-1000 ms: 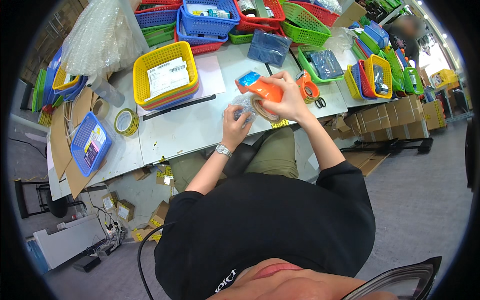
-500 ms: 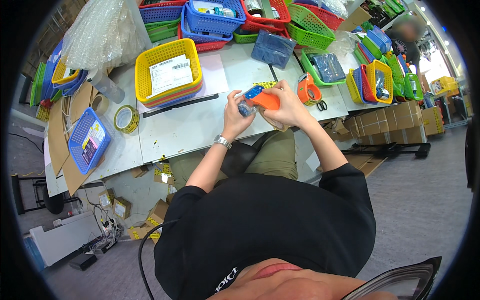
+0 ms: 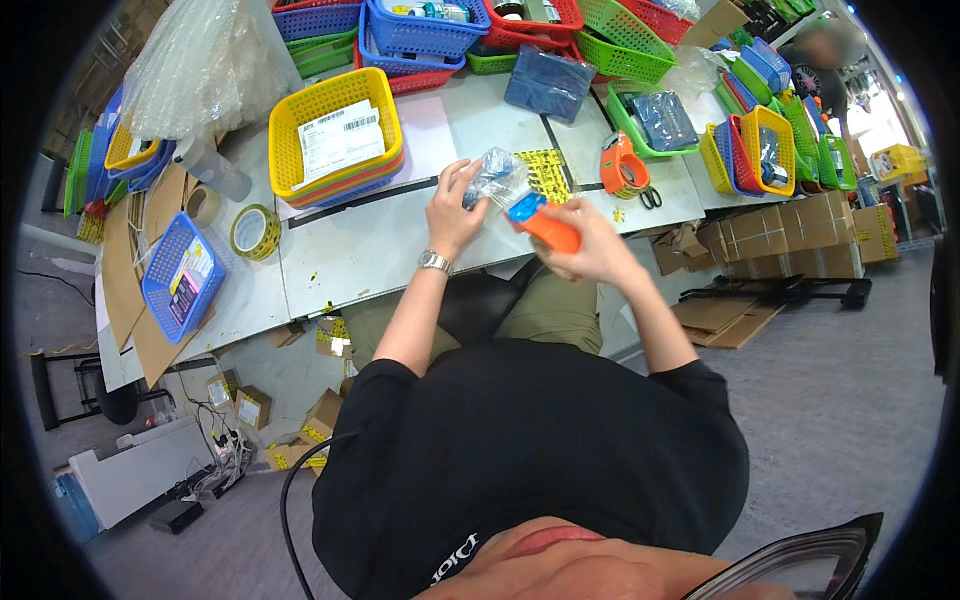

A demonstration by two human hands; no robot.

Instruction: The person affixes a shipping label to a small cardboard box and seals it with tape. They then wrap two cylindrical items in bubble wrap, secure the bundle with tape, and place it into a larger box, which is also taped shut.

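Note:
My left hand (image 3: 457, 208) is closed on a small bundle (image 3: 497, 176) in clear bubble wrap; what is inside cannot be made out. In my right hand (image 3: 598, 243) is an orange tape dispenser (image 3: 553, 232) with a blue head, tilted toward the bundle. The blue end sits close beside the wrap, and whether tape joins them is unclear. Just beyond, yellow-and-black strips (image 3: 546, 172) lie on the white table (image 3: 350, 255). A second orange tape dispenser (image 3: 622, 166) rests to the right, next to black scissors (image 3: 651, 198).
Stacked yellow baskets (image 3: 283, 137) with paper slips stand left of centre. A yellow tape roll (image 3: 255, 233) and a blue basket (image 3: 156, 283) lie farther left. Coloured baskets and dark blue packages (image 3: 548, 84) line the back. Another person (image 3: 822, 75) is at far right.
My right hand has drawn the tape dispenser right and slightly toward me, away from my left hand. The wrapped bundle has shifted up and now shows more fully.

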